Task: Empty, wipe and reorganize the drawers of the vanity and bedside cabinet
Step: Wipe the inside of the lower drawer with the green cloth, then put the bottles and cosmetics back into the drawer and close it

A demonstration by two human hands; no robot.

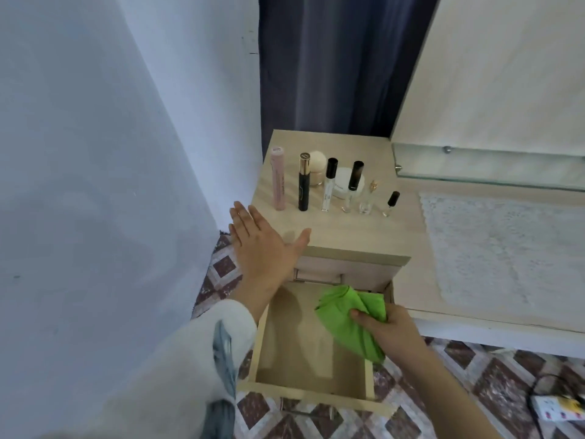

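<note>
One drawer (pixel 304 362), pulled well out of the bedside cabinet (pixel 319 269), its pale wooden floor bare. Over its right rear part, a bunched green cloth (pixel 348 327), gripped in the right hand (pixel 394 332) with fingers (pixel 367 321) curled round the fabric and the thumb on top; whether cloth meets drawer floor, cannot tell. Left hand (pixel 262 251) flat and spread above the front left corner of the cabinet's worktop (pixel 348 236), fingers straight, holding nothing; touching the wood or just over it, unclear. White sleeve (pixel 190 359) on the left forearm.

Standing upright in a row near the back of the worktop, left to right: a pink tube (pixel 278 180), a black tube with a gold band (pixel 304 183), a clear vial with a black cap (pixel 328 185), a second black-capped vial (pixel 353 185), a small glass bottle with a gold top (pixel 368 199), a tiny black-capped vial (pixel 391 204). Behind the row, a round beige puff (pixel 317 159) and a white round jar (pixel 343 184).

Further right, a lace mat (pixel 506 248) on the lower vanity surface, under a glass shelf (pixel 487 167). Dark blue curtain (pixel 332 58) behind, pale wall (pixel 95 122) to the left. Patterned floor (pixel 474 375) below, with a power strip (pixel 557 410) at the right edge.
</note>
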